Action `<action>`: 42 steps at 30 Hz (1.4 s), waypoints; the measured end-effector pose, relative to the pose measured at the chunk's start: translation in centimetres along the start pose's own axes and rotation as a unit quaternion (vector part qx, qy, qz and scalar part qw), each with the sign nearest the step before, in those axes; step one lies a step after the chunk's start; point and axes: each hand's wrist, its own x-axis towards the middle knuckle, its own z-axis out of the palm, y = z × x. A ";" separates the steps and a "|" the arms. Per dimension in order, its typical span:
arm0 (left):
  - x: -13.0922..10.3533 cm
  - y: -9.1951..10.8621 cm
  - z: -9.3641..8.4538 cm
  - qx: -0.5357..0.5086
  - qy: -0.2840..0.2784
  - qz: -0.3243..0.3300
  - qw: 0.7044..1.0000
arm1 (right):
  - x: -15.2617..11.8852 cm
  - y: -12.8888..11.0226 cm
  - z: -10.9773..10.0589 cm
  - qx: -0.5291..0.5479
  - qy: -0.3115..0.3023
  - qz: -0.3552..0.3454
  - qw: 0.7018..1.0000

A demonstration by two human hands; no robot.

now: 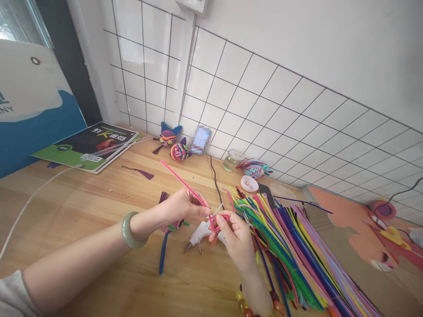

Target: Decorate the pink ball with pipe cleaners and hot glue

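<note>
A pink pipe cleaner [176,175] runs between my two hands, its long straight end sticking up to the left and its other end bent into a small angular loop. My left hand [187,206] pinches it near the bend, with a green bangle on that wrist. The looped part is gripped between the thumb and fingers of my right hand [236,240]. Below the hands, a white glue gun [199,233] lies on the table, partly covered. Behind my left wrist lies a colourful pipe-cleaner piece [178,225], mostly hidden, with a blue strip [163,253] beside it.
Bundles of coloured pipe cleaners [297,246] fill the right side, with scissors [247,219] at their edge. Along the wall stand finished figures [179,151], a phone [201,140], a glass jar [232,160] and a pink dish [249,183]. A booklet [89,145] and a tassel [142,172] lie left.
</note>
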 end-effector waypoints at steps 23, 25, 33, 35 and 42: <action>0.2 -0.4 -0.2 0.012 -0.006 0.022 1.000 | 0.0 0.0 0.0 0.002 -0.002 -0.004 1.000; 0.2 -0.5 -0.3 0.016 -0.008 0.025 1.000 | 0.0 0.0 0.0 0.004 -0.001 -0.004 1.000; 0.3 -0.8 -0.4 0.013 -0.019 0.034 0.999 | 0.1 0.0 0.0 0.006 -0.001 -0.004 1.000; 0.3 -0.7 -0.4 0.011 -0.020 0.034 0.999 | 0.1 0.0 0.0 0.009 -0.002 -0.002 1.000; 0.3 -0.8 -0.4 0.007 -0.020 0.035 0.999 | 0.1 0.0 0.0 0.007 -0.003 -0.002 1.000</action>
